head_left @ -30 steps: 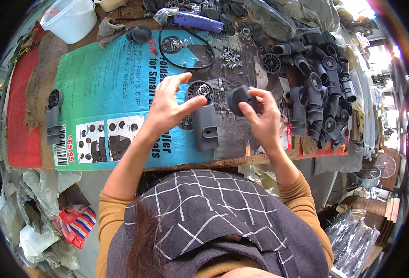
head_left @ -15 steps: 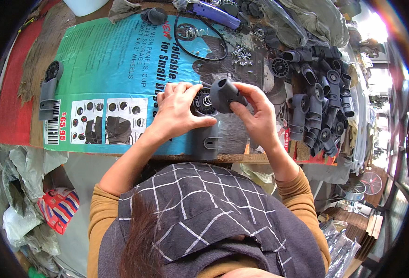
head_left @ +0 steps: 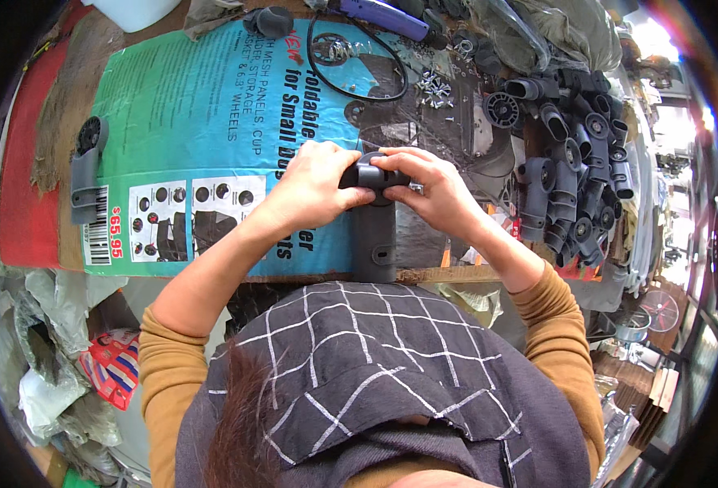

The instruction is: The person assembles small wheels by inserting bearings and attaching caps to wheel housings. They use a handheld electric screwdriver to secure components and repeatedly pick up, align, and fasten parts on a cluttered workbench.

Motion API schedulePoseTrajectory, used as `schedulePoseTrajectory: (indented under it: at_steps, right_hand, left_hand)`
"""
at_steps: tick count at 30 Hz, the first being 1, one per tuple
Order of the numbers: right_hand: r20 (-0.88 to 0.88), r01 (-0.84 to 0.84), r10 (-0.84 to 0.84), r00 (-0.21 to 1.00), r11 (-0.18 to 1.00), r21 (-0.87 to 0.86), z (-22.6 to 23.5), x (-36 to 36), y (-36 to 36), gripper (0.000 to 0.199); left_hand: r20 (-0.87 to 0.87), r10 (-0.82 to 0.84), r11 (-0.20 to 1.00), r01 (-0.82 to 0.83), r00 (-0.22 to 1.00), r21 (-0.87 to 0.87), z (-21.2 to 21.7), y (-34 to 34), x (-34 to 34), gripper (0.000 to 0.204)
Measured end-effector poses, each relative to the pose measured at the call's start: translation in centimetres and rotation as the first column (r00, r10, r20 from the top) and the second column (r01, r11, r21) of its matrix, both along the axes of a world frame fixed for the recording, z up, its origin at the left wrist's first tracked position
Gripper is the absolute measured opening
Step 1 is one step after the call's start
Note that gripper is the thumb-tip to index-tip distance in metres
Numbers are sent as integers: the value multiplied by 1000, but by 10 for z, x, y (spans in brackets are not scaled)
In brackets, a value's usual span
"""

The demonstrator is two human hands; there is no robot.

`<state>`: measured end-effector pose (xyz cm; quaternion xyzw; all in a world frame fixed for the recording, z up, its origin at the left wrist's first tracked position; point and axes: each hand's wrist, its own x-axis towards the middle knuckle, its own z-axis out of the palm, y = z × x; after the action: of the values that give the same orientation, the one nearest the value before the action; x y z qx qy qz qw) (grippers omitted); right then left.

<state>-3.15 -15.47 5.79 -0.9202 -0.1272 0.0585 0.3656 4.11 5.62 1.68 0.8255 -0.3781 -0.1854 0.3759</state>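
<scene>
Far out to the left of the hands, a grey caster bracket (head_left: pixel 85 172) lies alone on the teal printed cardboard sheet (head_left: pixel 204 106). The left hand (head_left: pixel 314 185) and right hand (head_left: pixel 424 189) meet at the centre, both clamped on a dark grey wheel housing (head_left: pixel 373 175) whose grey bracket plate (head_left: pixel 373 240) reaches back toward the person. Beyond the hands lies a black rubber ring (head_left: pixel 357 58), with small screws (head_left: pixel 434 83) just right of it. Off to the right sits a pile of dark caster housings (head_left: pixel 574 175).
</scene>
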Motion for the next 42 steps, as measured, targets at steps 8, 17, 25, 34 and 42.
schedulePoseTrajectory:
  at_steps: [8,17,25,34,42]
  right_hand:
    - [-165,242,-193,967,899,366,-29,-22,5,35]
    - [-159,225,-161,974,750,622,-55,-40,-11,39]
    - [-243,351,-267,932,511,785,-30,-54,1,74]
    - [-472,421,70,879,350,837,25,-62,17,53]
    - [-398,362,-54,916,539,761,38,-75,33,52]
  left_hand:
    - [-195,-19,983,54,981,175,25,-16,6,59]
    - [-705,243,924,62,667,377,47,-56,25,59]
    - [-765,223,974,-168,605,151,65,-48,8,61]
    - [-636,-47,934,-192,770,-301,103,-4,-34,57]
    - [-583,-155,928,-85,797,-364,102,13,-43,65]
